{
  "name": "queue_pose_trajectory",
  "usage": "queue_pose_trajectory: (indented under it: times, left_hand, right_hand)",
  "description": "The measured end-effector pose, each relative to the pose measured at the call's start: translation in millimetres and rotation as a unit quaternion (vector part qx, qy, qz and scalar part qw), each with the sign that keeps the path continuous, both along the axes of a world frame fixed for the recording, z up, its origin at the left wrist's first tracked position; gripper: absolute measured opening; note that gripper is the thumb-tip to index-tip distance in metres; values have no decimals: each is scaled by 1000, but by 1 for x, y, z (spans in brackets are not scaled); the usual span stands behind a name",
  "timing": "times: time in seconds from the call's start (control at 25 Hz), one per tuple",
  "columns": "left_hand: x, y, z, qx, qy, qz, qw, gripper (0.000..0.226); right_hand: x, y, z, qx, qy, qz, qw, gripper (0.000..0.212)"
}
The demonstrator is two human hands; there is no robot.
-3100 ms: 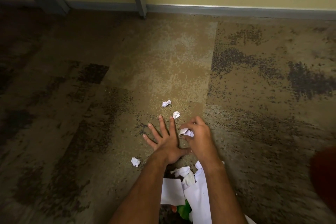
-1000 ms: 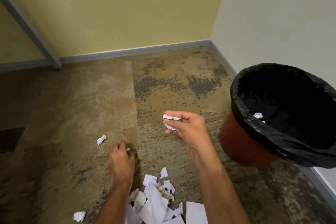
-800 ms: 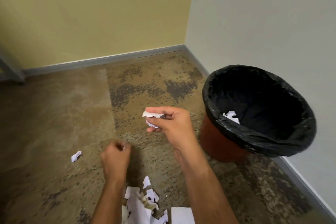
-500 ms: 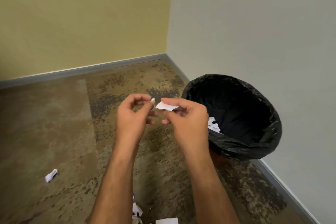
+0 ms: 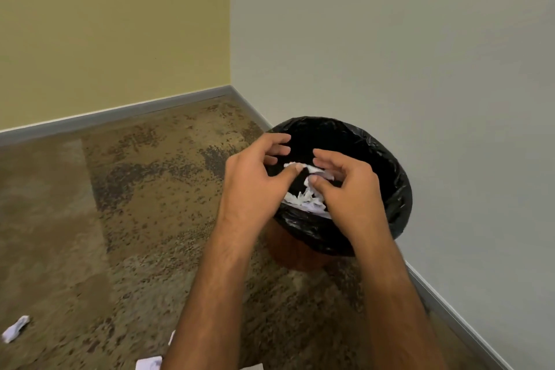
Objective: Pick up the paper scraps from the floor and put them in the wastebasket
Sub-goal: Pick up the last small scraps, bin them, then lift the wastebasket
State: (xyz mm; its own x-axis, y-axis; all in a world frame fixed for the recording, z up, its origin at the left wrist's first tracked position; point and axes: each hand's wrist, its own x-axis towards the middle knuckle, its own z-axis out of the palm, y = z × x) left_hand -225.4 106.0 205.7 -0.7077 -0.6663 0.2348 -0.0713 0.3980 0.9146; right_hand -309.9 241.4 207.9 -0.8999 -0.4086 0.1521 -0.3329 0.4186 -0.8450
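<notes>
Crumpled white scrap (image 5: 319, 170) in tight R grip (image 5: 348, 189) over glossy-lined wastebasket (image 5: 398, 189); L grip (image 5: 252, 180) unclear.

I count two hands, my left hand (image 5: 255, 180) and right hand (image 5: 348, 192), pinching one paper scrap (image 5: 313, 168) between them. One wastebasket (image 5: 398, 189), with one heap of scraps (image 5: 306, 203) inside. On the floor (image 5: 90, 219), two more: the left scrap (image 5: 15, 333) and the near scrap (image 5: 148, 364), possibly a third, a sliver (image 5: 171, 337) by my forearm.
</notes>
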Motion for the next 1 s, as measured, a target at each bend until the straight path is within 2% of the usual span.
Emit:
queue_pose_trajectory:
  times: [0.12,0.2,0.28,0.36,0.48,0.56,0.64,0.76,0.8,0.88,0.92,0.96,1.0]
  left_hand:
    - [10,-12,4,18,10,0,1000,38]
    - [19,-25,5,43,30,17,998,27]
    - [24,-41,-4,95,63,52,992,17]
    - [42,-62,-24,137,61,119,981,9]
    - [89,-97,-64,154,-6,244,958,6]
    - [133,-117,-96,152,-75,310,935,9]
    - [186,-131,-126,168,-142,369,903,16]
    - [277,-135,-162,187,-265,446,834,29]
    - [305,-129,-170,185,-325,474,797,34]
    - [347,-107,-181,169,-445,523,707,50]
    - [359,-90,-188,159,-484,535,674,60]
    - [366,-70,-195,154,-503,542,655,68]
    - [373,-49,-204,157,-505,550,646,72]
  right_hand:
    - [-1,5,-2,32,45,-14,998,51]
    - [5,2,-1,-13,104,-45,993,39]
    - [20,-7,3,-81,182,-32,979,25]
    - [48,-31,8,-141,210,41,967,16]
    - [96,-68,1,-141,187,188,954,13]
    - [121,-92,-23,-74,112,272,953,18]
    - [144,-115,-66,79,7,340,937,24]
    - [178,-131,-136,295,-58,418,857,25]
    - [192,-133,-153,359,-63,437,823,37]
    - [219,-133,-180,463,-84,461,752,83]
    - [231,-130,-187,499,-102,450,734,108]
    - [240,-128,-194,522,-105,430,729,124]
    - [251,-126,-198,537,-85,409,733,130]
